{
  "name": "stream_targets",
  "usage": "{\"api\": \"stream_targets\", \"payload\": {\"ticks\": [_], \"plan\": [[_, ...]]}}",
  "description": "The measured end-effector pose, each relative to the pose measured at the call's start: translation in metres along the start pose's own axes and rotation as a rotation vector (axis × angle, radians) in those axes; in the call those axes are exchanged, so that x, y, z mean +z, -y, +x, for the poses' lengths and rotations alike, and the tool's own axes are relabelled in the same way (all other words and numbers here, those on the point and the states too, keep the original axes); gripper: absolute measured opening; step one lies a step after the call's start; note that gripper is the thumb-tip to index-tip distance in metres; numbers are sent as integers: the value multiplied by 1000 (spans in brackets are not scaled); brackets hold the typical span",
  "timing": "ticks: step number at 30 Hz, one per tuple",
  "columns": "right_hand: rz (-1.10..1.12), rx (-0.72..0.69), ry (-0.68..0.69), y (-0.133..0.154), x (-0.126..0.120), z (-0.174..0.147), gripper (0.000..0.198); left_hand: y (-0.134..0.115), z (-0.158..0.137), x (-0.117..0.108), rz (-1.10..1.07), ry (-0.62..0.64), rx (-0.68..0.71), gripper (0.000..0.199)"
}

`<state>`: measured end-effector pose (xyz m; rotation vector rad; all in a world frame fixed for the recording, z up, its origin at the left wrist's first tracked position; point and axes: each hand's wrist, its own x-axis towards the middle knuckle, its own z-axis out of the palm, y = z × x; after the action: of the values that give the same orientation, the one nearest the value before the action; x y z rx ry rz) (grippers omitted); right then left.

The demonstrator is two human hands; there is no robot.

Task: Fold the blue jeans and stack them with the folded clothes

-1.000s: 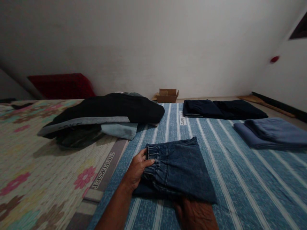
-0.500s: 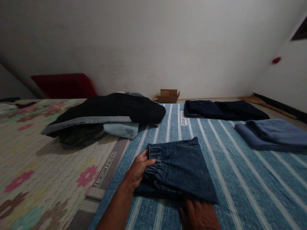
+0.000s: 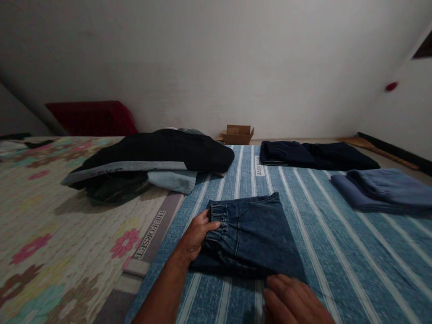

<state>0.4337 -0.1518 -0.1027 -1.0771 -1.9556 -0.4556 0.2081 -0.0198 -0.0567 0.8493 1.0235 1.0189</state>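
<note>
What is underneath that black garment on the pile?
Under the black garment, light blue cloth and a dark garment stick out; whatever else lies beneath is covered.

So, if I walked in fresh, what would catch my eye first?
Probably the folded denim garment on the blue striped cover, its gathered waistband in the left hand, the right hand by its near edge. Next might come the heap of clothes left of centre, then the pink flowers on the bedding at left.

Dim light, pale wall (image 3: 216, 67), open cardboard box (image 3: 238, 137) near it
</note>
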Motion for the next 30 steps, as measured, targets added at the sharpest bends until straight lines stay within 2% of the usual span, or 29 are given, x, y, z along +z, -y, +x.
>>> {"api": "stream_targets", "payload": {"ticks": [2, 5, 8, 11, 17, 22, 30], "plan": [[-19, 26, 26, -7, 6, 17, 26, 0, 0, 0, -1, 9, -4, 60], [-73, 57, 279, -19, 16, 35, 46, 0, 0, -1, -3, 27, 0, 59], [-89, 99, 496, -22, 22, 35, 66, -1, -1, 0, 5, 17, 5, 56], [-74, 124, 593, -18, 26, 27, 74, -1, -1, 1, 8, 13, 1, 56], [-41, 165, 655, -15, 30, 27, 82, 0, -1, 3, 24, -29, 12, 54], [-25, 181, 653, -16, 31, 27, 83, -3, -2, 7, 83, -87, 29, 54], [39, 189, 643, -20, 34, 24, 80, -10, -2, 10, 222, -286, 47, 69]]}}
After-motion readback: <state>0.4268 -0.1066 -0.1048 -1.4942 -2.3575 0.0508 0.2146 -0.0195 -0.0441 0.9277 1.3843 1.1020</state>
